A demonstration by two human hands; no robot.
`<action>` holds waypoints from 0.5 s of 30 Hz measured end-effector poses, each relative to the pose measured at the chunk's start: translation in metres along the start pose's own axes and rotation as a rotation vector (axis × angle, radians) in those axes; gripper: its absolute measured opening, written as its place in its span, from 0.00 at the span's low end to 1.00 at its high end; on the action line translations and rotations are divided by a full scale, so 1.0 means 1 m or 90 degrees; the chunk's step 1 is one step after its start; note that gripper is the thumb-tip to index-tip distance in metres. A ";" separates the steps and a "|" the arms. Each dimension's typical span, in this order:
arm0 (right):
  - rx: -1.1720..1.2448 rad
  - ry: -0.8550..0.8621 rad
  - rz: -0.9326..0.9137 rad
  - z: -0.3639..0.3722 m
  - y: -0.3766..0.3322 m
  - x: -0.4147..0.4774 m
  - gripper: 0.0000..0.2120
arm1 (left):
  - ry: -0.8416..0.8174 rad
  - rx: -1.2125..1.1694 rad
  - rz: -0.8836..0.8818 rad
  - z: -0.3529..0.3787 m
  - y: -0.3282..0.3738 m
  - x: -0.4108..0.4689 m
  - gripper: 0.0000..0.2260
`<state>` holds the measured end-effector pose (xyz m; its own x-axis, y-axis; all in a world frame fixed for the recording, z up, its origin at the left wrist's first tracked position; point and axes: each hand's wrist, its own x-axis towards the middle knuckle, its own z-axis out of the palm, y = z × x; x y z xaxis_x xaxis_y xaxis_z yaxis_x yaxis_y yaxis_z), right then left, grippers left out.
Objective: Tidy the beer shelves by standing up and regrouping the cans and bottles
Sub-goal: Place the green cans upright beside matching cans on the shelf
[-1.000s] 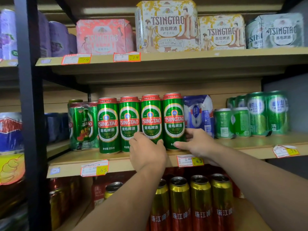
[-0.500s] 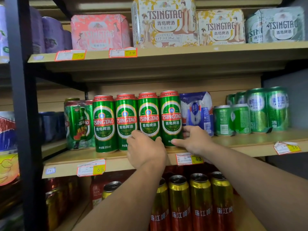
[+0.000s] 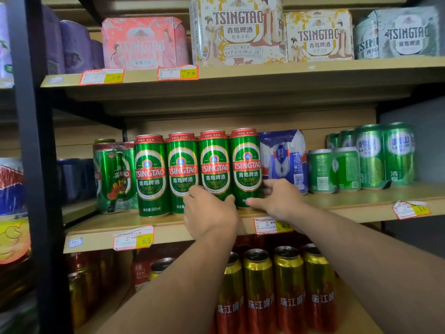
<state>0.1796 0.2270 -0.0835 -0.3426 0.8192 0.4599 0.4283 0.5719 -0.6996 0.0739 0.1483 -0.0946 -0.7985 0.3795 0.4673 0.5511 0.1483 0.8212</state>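
While both forearms reach up from the bottom of the view, the black-framed shelving [image 3: 36, 165] fills most of it. Its wooden middle shelf [image 3: 349, 201] carries the task's things near the front edge. Boxed Tsingtao multipacks [image 3: 237, 30] sit on the top shelf [image 3: 289, 71]. On the shelf below the hands, gold-and-red cans [image 3: 274, 285] stand upright in a row.

At the left end of the middle shelf a shrink-wrapped green pack [image 3: 113, 177] touches the first of four tall Tsingtao cans [image 3: 150, 174]. These four stand upright, long axes vertical, labels facing out, side against side. Just beside the last one on the right is a blue-and-white pack [image 3: 284, 160], followed by green Laoshan cans [image 3: 385, 155], the short ones in front of the tall ones. A bare strip of board runs in front of those right-hand cans, while the tall row leaves only a narrow strip before the shelf lip.

The left grip [image 3: 209, 213] holds the third can [image 3: 214, 167] low down, with the back of the hand toward the camera, hiding the can's base. The right grip [image 3: 280, 198] holds the fourth can [image 3: 246, 165] near its foot. Its thumb lies across the front and its fingers curl round the right side, in the slim gap against the blue-and-white pack.

Price tags [image 3: 133, 238] hang on the shelf lips.
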 end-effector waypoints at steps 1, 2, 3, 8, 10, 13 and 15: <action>0.005 0.007 -0.004 0.001 -0.002 -0.003 0.32 | -0.008 -0.016 0.005 -0.003 0.000 -0.001 0.28; 0.017 0.016 -0.008 0.001 -0.003 -0.006 0.31 | -0.018 -0.035 0.011 -0.006 -0.001 -0.001 0.27; 0.035 0.028 -0.013 0.002 -0.005 -0.010 0.31 | -0.028 -0.055 0.018 -0.009 -0.001 -0.003 0.27; 0.073 0.084 -0.056 0.006 -0.015 -0.040 0.28 | -0.049 -0.086 0.071 -0.032 -0.011 -0.012 0.25; 0.110 0.078 -0.076 0.011 -0.018 -0.056 0.27 | -0.060 -0.082 0.076 -0.043 -0.021 -0.019 0.24; 0.136 0.038 -0.078 0.024 -0.021 -0.081 0.23 | -0.081 -0.059 0.055 -0.059 -0.044 -0.033 0.23; 0.145 0.013 -0.061 0.040 -0.018 -0.100 0.20 | -0.093 -0.021 0.035 -0.070 -0.066 -0.049 0.23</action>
<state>0.1731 0.1333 -0.1390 -0.3539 0.7641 0.5393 0.1946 0.6242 -0.7567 0.0597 0.0556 -0.1484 -0.7222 0.5156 0.4611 0.5827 0.0942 0.8072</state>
